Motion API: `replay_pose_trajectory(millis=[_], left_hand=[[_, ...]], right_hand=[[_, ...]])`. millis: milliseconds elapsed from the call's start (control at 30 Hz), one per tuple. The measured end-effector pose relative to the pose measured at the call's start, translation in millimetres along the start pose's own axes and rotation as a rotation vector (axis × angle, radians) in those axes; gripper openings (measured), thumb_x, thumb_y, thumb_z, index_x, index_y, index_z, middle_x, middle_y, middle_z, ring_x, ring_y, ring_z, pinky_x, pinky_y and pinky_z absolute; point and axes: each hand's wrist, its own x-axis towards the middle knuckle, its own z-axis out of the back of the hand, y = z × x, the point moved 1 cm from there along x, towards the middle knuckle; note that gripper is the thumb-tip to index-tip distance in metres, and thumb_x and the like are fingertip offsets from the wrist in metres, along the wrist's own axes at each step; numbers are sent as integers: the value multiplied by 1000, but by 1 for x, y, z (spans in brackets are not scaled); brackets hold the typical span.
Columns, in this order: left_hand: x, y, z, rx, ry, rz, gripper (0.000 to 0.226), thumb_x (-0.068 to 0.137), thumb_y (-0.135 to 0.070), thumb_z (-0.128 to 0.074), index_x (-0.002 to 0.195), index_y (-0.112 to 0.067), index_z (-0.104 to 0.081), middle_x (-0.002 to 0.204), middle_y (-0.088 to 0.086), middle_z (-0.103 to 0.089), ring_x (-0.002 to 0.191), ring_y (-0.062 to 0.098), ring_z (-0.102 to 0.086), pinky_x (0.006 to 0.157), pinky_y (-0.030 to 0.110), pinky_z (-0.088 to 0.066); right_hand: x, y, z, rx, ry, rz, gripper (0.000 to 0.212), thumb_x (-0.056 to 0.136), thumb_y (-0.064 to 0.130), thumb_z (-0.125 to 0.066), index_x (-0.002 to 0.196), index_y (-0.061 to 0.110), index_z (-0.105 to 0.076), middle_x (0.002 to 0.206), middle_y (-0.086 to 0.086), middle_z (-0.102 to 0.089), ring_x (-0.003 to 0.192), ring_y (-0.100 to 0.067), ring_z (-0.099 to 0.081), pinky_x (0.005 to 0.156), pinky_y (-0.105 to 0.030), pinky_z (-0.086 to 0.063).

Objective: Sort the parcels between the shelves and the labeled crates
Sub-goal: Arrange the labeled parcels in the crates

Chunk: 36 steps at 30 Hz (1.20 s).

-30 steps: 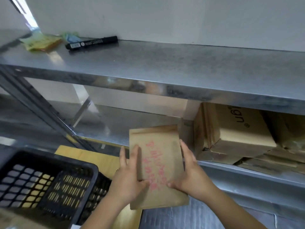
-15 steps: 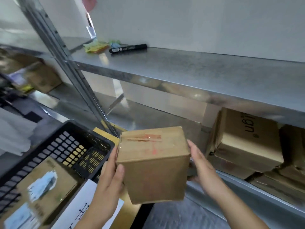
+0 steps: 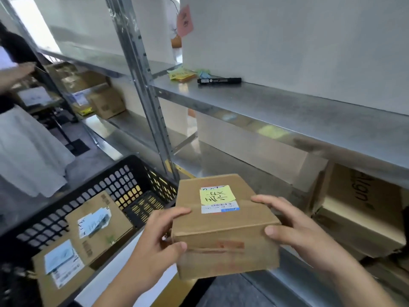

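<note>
I hold a small brown cardboard parcel (image 3: 223, 227) in front of me, its top bearing a yellow handwritten note over a barcode label. My left hand (image 3: 155, 244) grips its left side, thumb on the front face and fingers on top. My right hand (image 3: 296, 229) grips its right side the same way. The parcel hangs in the air just right of a black plastic crate (image 3: 106, 180), which holds two labelled cardboard parcels (image 3: 97, 224). Behind the parcel runs the metal shelf unit (image 3: 276, 107).
A black marker (image 3: 219, 80) and sticky notes (image 3: 181, 74) lie on the upper shelf. Cardboard boxes (image 3: 358, 207) fill the lower shelf at right; more boxes (image 3: 106, 103) sit on the left bay. A steel upright (image 3: 143, 85) stands behind the crate. Another person (image 3: 22, 134) stands at the far left.
The parcel has been turned over in my hands, so its labelled face with the yellow note is now on top. My view has swung left and up, showing more of the crate.
</note>
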Motion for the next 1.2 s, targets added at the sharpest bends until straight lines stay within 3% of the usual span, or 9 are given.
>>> replay_pose_trajectory(millis=[100, 267, 433, 533, 633, 767, 867, 933, 1200], left_hand=[[-8, 4, 11, 24, 24, -20, 62, 66, -48, -77, 126, -41, -62, 124, -3, -44, 115, 14, -52, 88, 22, -50], [-24, -3, 22, 8, -22, 9, 62, 67, -89, -59, 109, -45, -66, 121, 2, -43, 112, 4, -51, 82, 19, -52], [-39, -9, 46, 4, -114, 5, 40, 71, -68, -74, 100, -41, -67, 119, -14, -40, 114, 3, -54, 91, 31, -56], [-48, -10, 72, 93, -172, -6, 42, 65, -55, -81, 101, -42, -64, 123, -22, -37, 119, -4, -50, 98, 28, -53], [-60, -13, 100, 203, -234, -39, 49, 66, -53, -81, 109, -45, -61, 138, -32, -24, 126, -9, -39, 100, 24, -51], [-78, -9, 142, 391, -253, -76, 63, 78, -41, -80, 134, -45, -52, 156, -40, 6, 142, -16, -16, 105, 17, -37], [-97, 4, 175, 504, -241, -11, 73, 83, -49, -74, 147, -43, -40, 155, -44, 1, 139, -24, -2, 114, 13, -21], [-107, 12, 192, 552, -236, 37, 78, 83, -55, -71, 152, -40, -36, 156, -41, -6, 142, -19, -4, 122, 20, -18], [-176, 22, 253, 687, -436, 215, 80, 82, -60, -66, 152, -43, -32, 162, -28, -13, 149, -4, -13, 123, 32, -21]], right_hand=[[2, 15, -9, -104, -44, 28, 63, 66, 72, -72, 123, 45, -66, 123, 3, -58, 103, -4, -61, 88, -22, -44], [2, 43, -26, -235, -15, 123, 64, 61, 67, -79, 120, 44, -68, 122, 15, -60, 115, -4, -62, 96, -24, -45], [-2, 74, -56, -300, -12, 235, 66, 58, 49, -88, 120, 40, -67, 126, 13, -59, 121, -8, -61, 102, -17, -44], [7, 79, -82, -389, -4, 238, 79, 60, 32, -99, 129, 46, -64, 134, 17, -54, 124, -4, -57, 101, -9, -41], [20, 88, -115, -512, 21, 225, 92, 68, 20, -96, 142, 50, -51, 154, 29, -30, 139, 8, -36, 96, 0, -34], [42, 101, -175, -726, 246, 222, 108, 72, 31, -86, 151, 66, -20, 156, 47, 10, 140, 26, -8, 108, -18, -33], [60, 107, -213, -762, 348, 248, 111, 71, 41, -84, 151, 67, -13, 155, 49, 9, 142, 25, -3, 116, -27, -32], [72, 110, -232, -773, 409, 266, 108, 71, 46, -84, 151, 68, -14, 155, 51, 7, 143, 25, -3, 119, -28, -29], [119, 116, -335, -790, 683, 427, 112, 72, 44, -90, 148, 71, -12, 155, 50, 4, 143, 25, -1, 123, -25, -17]])
